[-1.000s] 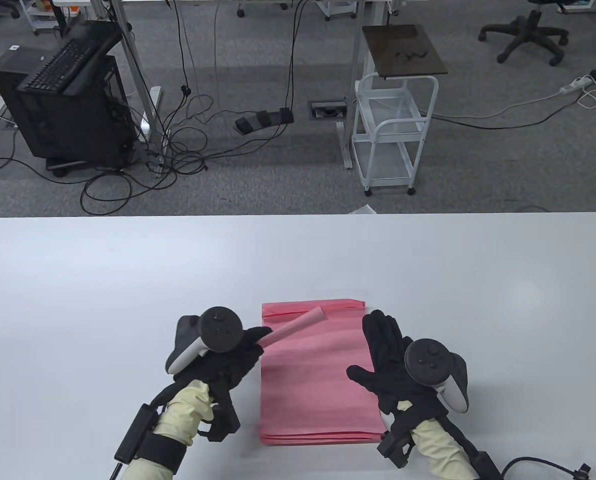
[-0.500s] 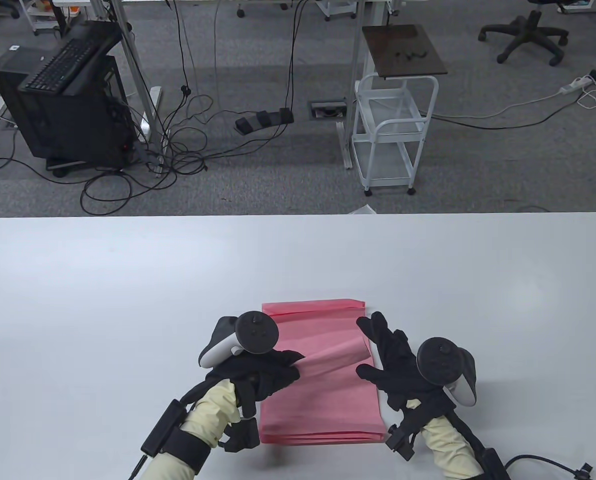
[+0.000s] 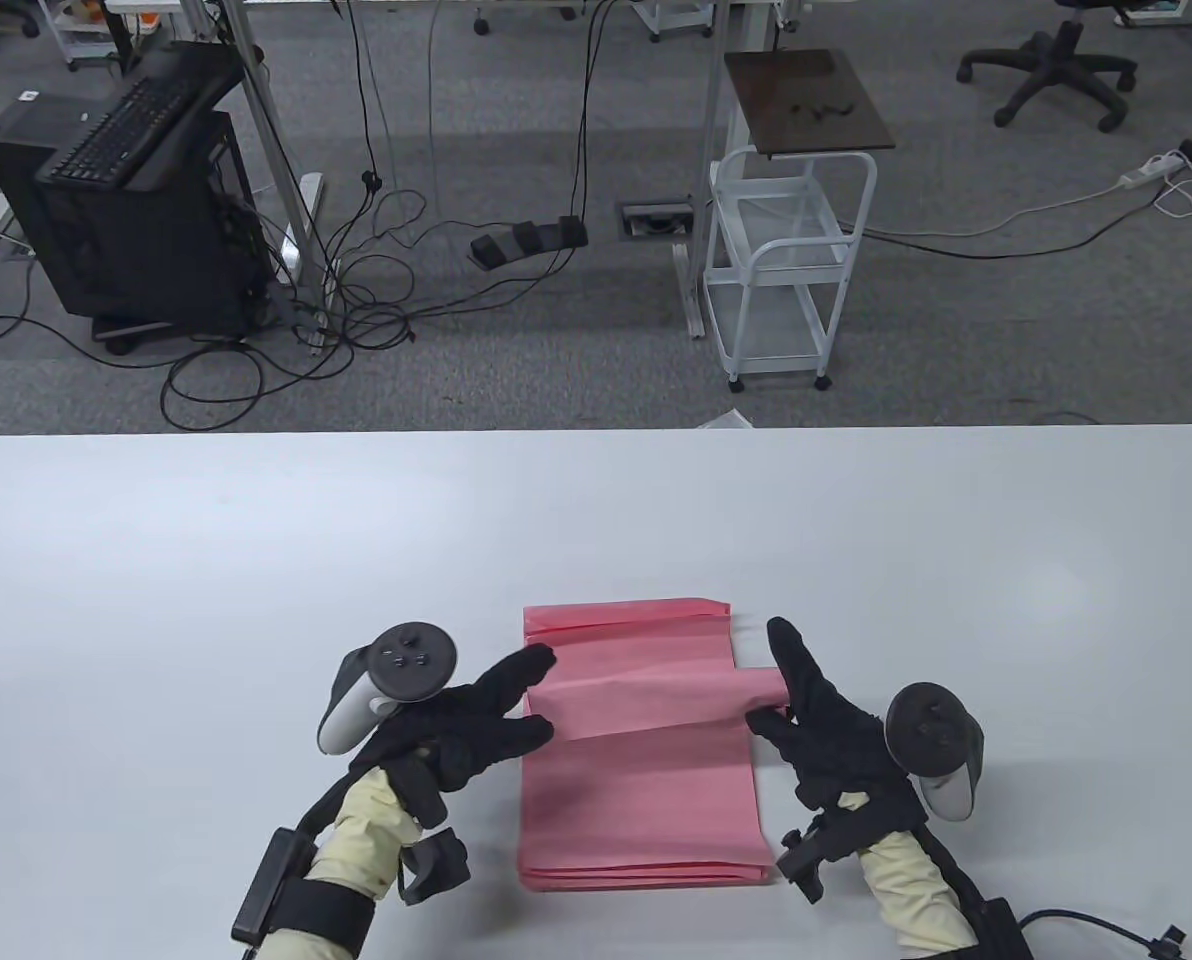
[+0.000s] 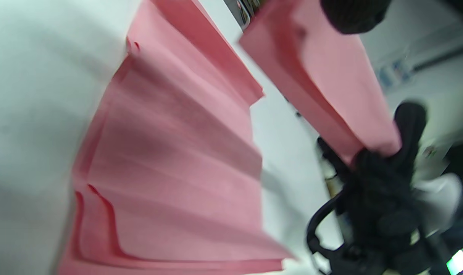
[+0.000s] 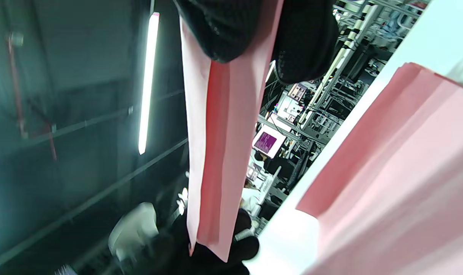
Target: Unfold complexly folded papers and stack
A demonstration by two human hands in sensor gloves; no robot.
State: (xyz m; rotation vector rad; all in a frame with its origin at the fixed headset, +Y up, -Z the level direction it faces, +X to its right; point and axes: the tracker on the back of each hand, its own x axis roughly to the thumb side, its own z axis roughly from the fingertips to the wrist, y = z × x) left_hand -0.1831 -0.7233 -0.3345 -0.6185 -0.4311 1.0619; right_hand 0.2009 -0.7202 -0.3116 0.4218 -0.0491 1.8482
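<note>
A stack of flat pink sheets (image 3: 641, 800) lies on the white table (image 3: 256, 560) near its front edge. A folded pink paper strip (image 3: 656, 700) hangs just above the stack, stretched sideways between both hands. My left hand (image 3: 544, 697) holds its left end between thumb and fingers. My right hand (image 3: 768, 695) pinches its right end. The left wrist view shows the strip (image 4: 323, 88) above the stack (image 4: 170, 172), with the right hand (image 4: 380, 172) at its far end. The right wrist view shows my fingers (image 5: 223, 30) gripping the strip (image 5: 223, 133) beside the stack (image 5: 399, 172).
Beyond the table's far edge are a white wire cart (image 3: 786, 260), a black computer tower with a keyboard (image 3: 136, 200), floor cables and an office chair (image 3: 1056, 60). Bare table surface lies left, right and behind the stack.
The left hand carried the folded strip over the stack, and the right hand took its right end. Both hands then moved apart, and the strip now spans the stack's width.
</note>
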